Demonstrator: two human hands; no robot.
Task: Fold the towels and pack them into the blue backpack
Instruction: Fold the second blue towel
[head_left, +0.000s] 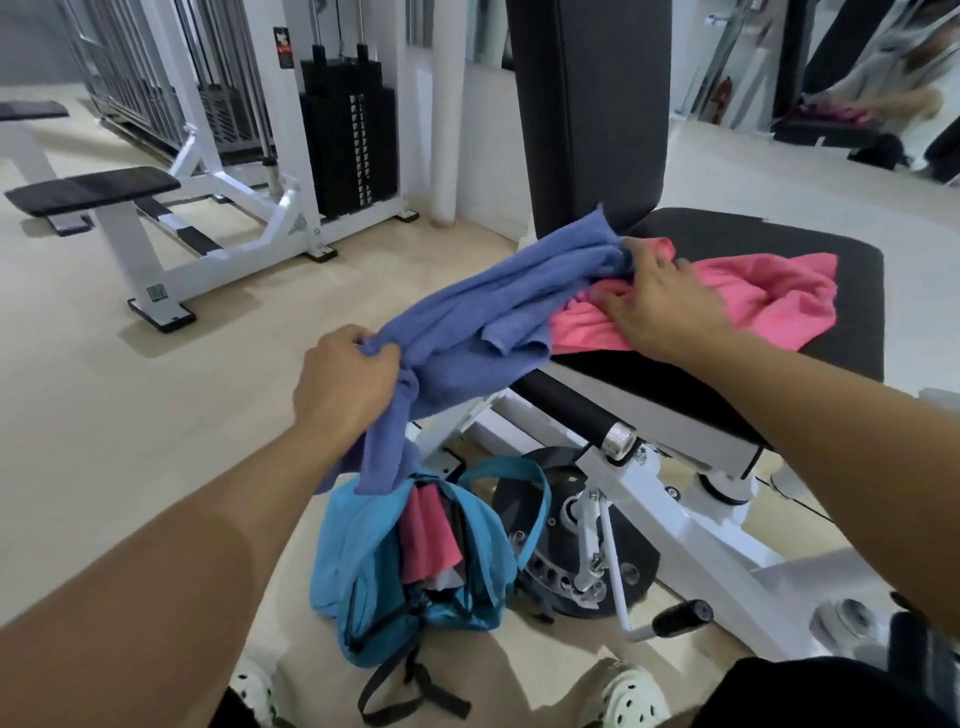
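1. Step in hand, judged: spreading the blue towel (488, 306) for folding; it hangs bunched from centre frame, one end draped off the padded seat (779, 234) (the tabletop here), the other end trailing down toward the blue backpack (363, 566)
2. Left hand (345, 384), centre-left: fingers clenched on a gathered edge of the blue towel
3. Right hand (660, 301), centre-right: fingers curled where blue towel meets the pink towel (763, 296); cannot tell which cloth they grasp, likely the blue end
4. Pink towel lies crumpled on the seat, right of centre, partly under the right hand
5. Backpack sits open on the floor, lower centre, with a pink cloth (431, 535) visible inside
6. To do it well: find two corners, not handfuls; pull the blue towel taut and level, clear of the pink one, lay flat on the seat, then fold
7. Risk: trailing end snagging the backpack opening
8. Count: towels loose, 2 (one blue, one pink); backpacks, 1; hands, 2; cloths seen packed, at least 1
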